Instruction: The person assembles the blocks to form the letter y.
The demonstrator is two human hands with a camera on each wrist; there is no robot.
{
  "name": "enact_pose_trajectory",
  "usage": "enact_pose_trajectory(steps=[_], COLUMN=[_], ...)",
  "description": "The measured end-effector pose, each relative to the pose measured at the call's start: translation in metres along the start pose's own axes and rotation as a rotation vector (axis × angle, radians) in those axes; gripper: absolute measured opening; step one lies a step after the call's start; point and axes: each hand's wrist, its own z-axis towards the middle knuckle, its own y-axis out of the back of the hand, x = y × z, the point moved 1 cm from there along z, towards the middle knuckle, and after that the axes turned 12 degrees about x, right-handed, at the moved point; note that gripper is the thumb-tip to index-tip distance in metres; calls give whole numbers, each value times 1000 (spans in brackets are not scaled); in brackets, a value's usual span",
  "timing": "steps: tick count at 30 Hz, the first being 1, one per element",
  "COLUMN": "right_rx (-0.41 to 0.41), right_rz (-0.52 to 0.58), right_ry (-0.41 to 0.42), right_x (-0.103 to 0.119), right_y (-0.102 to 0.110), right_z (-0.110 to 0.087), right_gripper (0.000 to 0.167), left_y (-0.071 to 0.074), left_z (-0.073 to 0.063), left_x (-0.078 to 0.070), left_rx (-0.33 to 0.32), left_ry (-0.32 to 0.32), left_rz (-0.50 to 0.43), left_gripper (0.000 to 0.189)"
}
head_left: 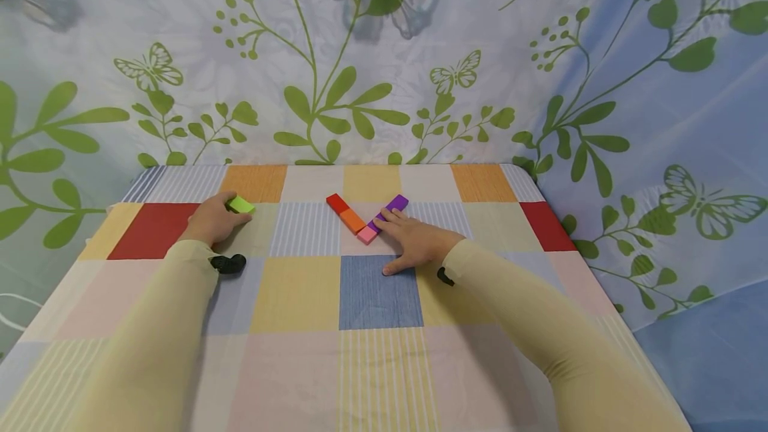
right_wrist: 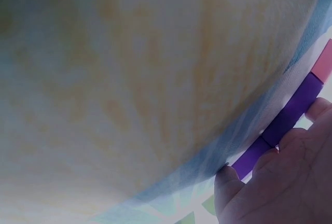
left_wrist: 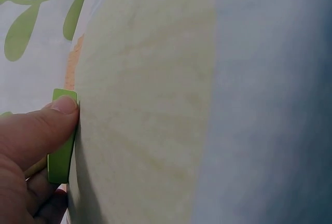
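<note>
My left hand (head_left: 211, 220) pinches a lime-green block (head_left: 241, 205) at the back left of the table; its thumb presses the block's side in the left wrist view. At the middle back, a red block (head_left: 337, 204) and an orange block (head_left: 352, 221) lie end to end in a slanting row. A pink block (head_left: 367, 235) and two purple blocks (right_wrist: 293, 110) form a second row, meeting the first in a V shape. My right hand (head_left: 419, 241) lies along this second row, fingers extended and spread, fingertips touching the purple blocks.
A patchwork cloth (head_left: 288, 379) covers the table. Behind it hangs a white curtain (head_left: 372, 45) with green leaves and butterflies, which continues down the right side. A white cord (head_left: 15, 315) shows at the left edge.
</note>
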Motion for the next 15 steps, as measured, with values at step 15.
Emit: enact_pose_trajectory(steps=[15], right_rx=[-11], right_rz=[0], right_ry=[22], right_x=[-2], right_y=[-1], right_z=[1], right_gripper=[115], left_y=[1], left_z=[-2], left_x=[-4], left_rx=[8], left_ry=[6], left_rz=[-12], left_gripper=[83])
